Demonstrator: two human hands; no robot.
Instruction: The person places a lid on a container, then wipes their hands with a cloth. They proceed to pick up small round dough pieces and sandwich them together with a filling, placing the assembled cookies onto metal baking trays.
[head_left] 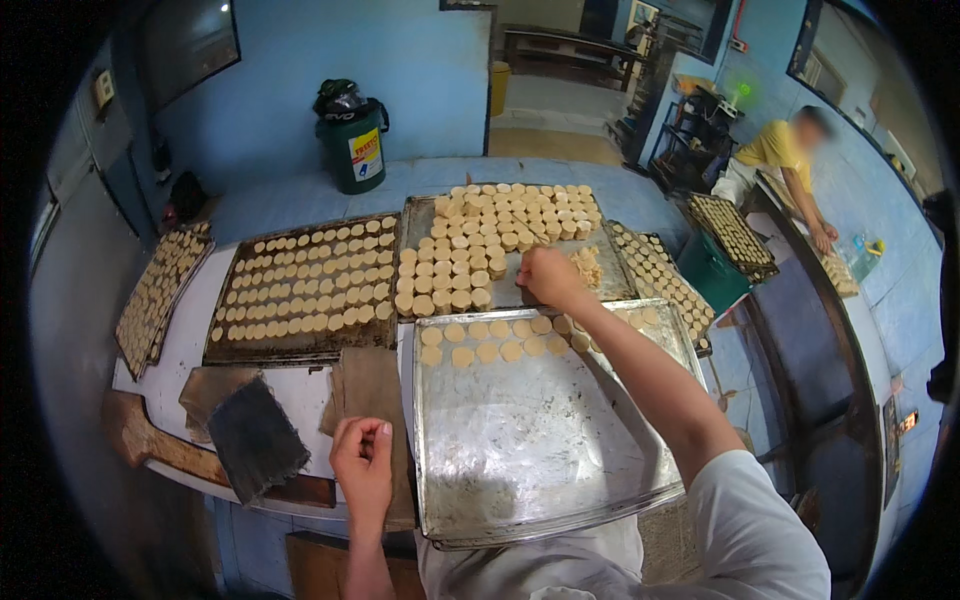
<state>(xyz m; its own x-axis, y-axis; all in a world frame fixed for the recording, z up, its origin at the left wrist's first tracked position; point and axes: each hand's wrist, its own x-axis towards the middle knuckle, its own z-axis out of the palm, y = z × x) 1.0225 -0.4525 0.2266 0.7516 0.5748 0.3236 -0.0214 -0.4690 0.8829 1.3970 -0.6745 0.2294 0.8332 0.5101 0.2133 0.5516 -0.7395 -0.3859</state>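
Observation:
My right hand (550, 277) reaches over the far baking tray (507, 292), its fingers curled and pointing down beside stacks of round, pale dough discs (462, 262). Whatever its fingertips hold, if anything, is hidden. Just right of it lies a small heap of dough scraps (586, 266). Below my right forearm, a shiny metal tray (530, 430) carries two rows of flat discs (487, 351) along its far edge; the rest of its surface is bare metal. My left hand (364, 462) hovers left of this tray, above a brown cloth (372, 395), fingers curled in; their inside is hidden.
At the left, a dark tray (225, 345) bears rows of discs, with another tray (165, 300) beyond. A dark cloth (258, 440) and wooden paddle (165, 447) lie nearer. Another filled tray (665, 285) sits right. A co-worker (780, 160) leans over a right-hand table; a green bucket (352, 150) stands behind.

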